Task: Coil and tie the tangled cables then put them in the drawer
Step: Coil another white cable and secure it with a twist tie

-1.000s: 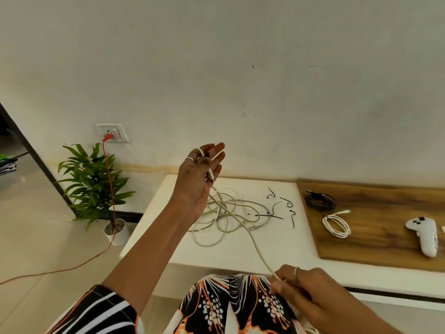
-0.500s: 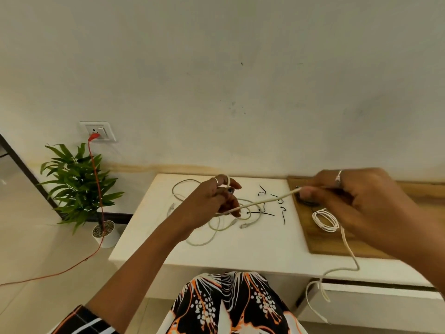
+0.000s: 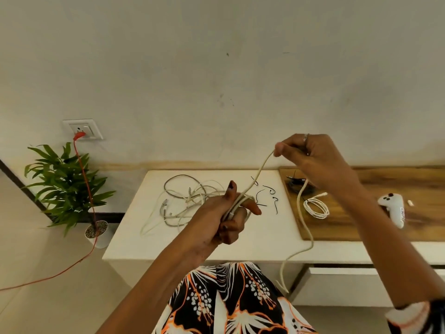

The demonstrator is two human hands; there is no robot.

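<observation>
Cream cable (image 3: 258, 175) now wrapped over fingers of left hand (image 3: 227, 216); first loops formed vs. 0.5 s ago, when only one strand was pinched. Left grip clamped on loops, above bench (image 3: 265, 237). Right hand (image 3: 310, 160) raised higher, grip pinched on cable, slack fed; tail hung past bench edge. Tangled pile (image 3: 187, 201) left on bench. Coiling underway; tie & drawer (image 3: 342, 285) pending.

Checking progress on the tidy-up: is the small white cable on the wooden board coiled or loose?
Coiled. The small white cable lies in neat round loops on the wooden board, one connector end sticking out.
</observation>
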